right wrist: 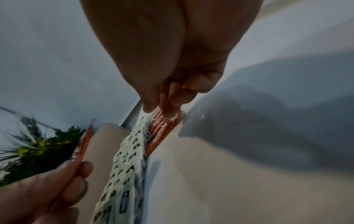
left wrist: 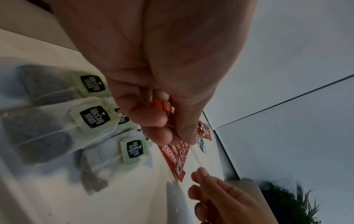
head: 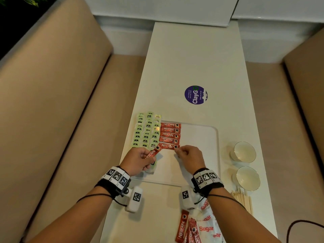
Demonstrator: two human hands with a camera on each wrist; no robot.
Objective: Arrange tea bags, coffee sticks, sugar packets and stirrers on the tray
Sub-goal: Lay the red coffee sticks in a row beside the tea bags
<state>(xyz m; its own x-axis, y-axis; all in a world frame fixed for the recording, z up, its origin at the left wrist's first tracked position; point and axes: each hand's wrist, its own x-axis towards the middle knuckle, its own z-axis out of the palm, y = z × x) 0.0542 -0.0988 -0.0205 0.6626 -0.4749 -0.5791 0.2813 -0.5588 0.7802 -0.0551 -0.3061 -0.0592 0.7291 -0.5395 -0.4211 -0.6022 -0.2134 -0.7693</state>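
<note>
Pinched by its near end in the left hand [head: 138, 161], a spare Nescafé stick [head: 152, 153] waits while the right hand's [head: 190, 157] fingertips nip the end seam of the nearest laid stick [head: 169, 146] on the tray [head: 201, 130]; these thin, light, slippery sachets likely handle best by their ends, beside the tea bags [head: 147, 131] at the tray's left edge.

On my desk [head: 196, 64] the tray [head: 201, 137] holds tea bags [head: 146, 131] at left, coffee sticks [head: 170, 135] just right of them. Two bowls [head: 244, 151] sit right of the tray, stirrers [head: 242, 199] and sugar packets [head: 207, 227] nearer me.
</note>
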